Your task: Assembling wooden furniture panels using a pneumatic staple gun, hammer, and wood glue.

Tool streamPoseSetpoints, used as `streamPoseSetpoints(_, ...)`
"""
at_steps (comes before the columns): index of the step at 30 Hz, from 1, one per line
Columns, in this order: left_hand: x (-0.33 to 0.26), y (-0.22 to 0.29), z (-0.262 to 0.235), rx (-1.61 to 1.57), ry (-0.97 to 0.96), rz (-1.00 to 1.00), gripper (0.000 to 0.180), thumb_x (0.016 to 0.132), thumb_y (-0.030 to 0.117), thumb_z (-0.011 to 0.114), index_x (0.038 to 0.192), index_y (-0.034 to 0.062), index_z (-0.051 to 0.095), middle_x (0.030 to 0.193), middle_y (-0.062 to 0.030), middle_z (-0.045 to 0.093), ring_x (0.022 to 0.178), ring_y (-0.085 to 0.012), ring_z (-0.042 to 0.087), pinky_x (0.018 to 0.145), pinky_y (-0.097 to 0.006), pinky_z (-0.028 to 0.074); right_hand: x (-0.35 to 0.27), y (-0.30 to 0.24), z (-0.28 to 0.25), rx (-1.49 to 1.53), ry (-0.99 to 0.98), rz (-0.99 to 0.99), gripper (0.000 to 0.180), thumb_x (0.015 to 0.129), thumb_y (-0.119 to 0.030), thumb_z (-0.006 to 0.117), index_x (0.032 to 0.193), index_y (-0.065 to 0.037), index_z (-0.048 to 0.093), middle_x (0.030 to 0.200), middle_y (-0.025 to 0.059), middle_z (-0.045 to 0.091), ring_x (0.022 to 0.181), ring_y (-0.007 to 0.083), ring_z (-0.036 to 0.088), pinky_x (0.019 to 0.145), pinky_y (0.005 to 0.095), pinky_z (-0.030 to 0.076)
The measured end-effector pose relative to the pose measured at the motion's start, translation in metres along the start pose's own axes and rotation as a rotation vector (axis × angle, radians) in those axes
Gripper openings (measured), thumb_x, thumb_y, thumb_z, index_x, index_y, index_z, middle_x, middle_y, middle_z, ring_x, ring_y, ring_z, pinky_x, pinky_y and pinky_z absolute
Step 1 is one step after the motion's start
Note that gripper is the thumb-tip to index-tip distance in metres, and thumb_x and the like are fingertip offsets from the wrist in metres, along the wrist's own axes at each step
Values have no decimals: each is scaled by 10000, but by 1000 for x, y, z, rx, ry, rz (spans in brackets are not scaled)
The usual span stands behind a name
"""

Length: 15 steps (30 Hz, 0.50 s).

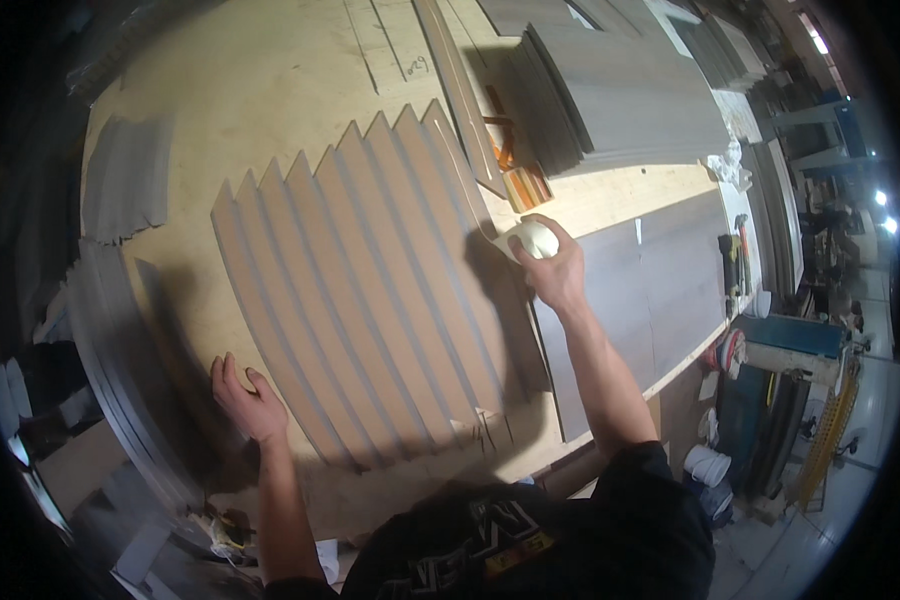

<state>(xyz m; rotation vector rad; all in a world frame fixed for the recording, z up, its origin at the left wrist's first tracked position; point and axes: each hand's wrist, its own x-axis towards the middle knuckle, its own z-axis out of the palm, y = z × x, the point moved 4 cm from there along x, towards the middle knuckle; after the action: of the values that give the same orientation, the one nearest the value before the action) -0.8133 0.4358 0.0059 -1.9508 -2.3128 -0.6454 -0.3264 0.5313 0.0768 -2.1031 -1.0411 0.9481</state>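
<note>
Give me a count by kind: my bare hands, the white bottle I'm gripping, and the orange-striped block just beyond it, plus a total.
Bare hands: 2 (left hand, right hand)
White bottle: 1
Orange-striped block: 1
Total: 4

Right fingers (pixel 558 228) hold white bottle (pixel 541 240); left fingers (pixel 233 378) parted beside overlapping brown boards (pixel 361 274).
</note>
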Motion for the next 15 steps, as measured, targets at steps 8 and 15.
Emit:
streamPoseSetpoints(8,-5,-2,4,14,15,-7,404,1007,185,553,1387,48,562,1447,-208,518,1322,-404,498,1092,-514,397,-66,48,-33,-35,46,-73,408,840,-191,822,1206,-56,705,857,94,732,581,120,639,561,299,536)
streamPoseSetpoints(15,-7,-15,12,14,39,43,391,1015,209,559,1375,56,572,1416,-210,550,1294,-412,523,1070,-526,417,-120,87,-52,-80,44,-52,415,842,-176,817,1219,-56,694,869,100,737,611,132,654,596,310,554)
